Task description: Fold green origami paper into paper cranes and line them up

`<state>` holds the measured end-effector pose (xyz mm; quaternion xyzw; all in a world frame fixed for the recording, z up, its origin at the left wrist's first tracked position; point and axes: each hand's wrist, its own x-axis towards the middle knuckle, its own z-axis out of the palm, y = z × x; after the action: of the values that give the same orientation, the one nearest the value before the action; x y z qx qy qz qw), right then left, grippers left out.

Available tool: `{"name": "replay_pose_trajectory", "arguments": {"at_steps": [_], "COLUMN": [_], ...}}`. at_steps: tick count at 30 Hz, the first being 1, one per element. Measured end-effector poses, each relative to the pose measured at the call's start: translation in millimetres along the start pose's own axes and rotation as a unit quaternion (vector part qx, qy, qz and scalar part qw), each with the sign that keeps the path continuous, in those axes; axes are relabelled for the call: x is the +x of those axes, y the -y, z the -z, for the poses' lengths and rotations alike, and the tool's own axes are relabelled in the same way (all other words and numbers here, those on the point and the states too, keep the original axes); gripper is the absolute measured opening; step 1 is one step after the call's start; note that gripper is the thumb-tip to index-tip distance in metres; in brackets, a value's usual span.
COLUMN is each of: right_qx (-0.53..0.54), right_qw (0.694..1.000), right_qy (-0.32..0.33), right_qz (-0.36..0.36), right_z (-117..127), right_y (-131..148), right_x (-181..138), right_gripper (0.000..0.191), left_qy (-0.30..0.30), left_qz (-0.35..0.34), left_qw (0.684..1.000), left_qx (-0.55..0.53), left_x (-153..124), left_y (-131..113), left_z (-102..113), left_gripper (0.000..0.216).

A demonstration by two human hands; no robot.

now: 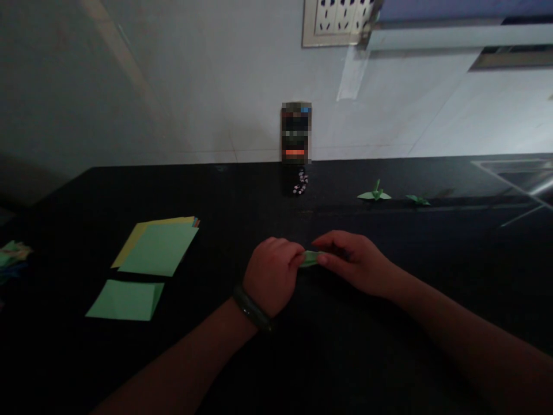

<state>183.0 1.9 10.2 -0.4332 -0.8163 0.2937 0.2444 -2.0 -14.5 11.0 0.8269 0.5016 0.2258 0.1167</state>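
A small folded piece of green paper (309, 259) lies on the black table (302, 357) between my two hands. My left hand (271, 280), with a dark band on its wrist, is curled into a fist and pinches the paper's left end. My right hand (355, 262) presses its fingers together on the paper's right end. Most of the paper is hidden by my fingers.
A stack of green and yellow paper sheets (158, 246) and a folded green sheet (126, 300) lie to the left. Two green paper cranes (375, 194) (417, 200) stand at the far right. A phone (296, 134) leans against the wall. Coloured papers (12, 253) sit at the left edge.
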Motion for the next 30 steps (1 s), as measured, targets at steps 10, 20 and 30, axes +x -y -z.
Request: {"name": "replay_pose_trajectory", "arguments": {"at_steps": [10,20,30], "right_qx": [0.230,0.255,-0.023], "right_qw": [0.951,0.947,0.991], "right_qy": [0.021,-0.032,-0.042], "right_qz": [-0.207,-0.193,-0.125], "right_z": [-6,-13,-13], "right_y": [11,0,-23], "right_x": [2,3,10], "right_gripper": [0.022,0.024,0.010], "left_qy": [0.048,0.015,0.051], "left_qz": [0.175,0.200,-0.126], "left_qw": [0.925,0.936,0.991], "left_qx": [-0.335,-0.288,0.006], "left_x": [2,4,0], "left_y": [0,0,5], "left_z": [1,0,-8], "left_gripper": [0.017,0.025,0.026]}}
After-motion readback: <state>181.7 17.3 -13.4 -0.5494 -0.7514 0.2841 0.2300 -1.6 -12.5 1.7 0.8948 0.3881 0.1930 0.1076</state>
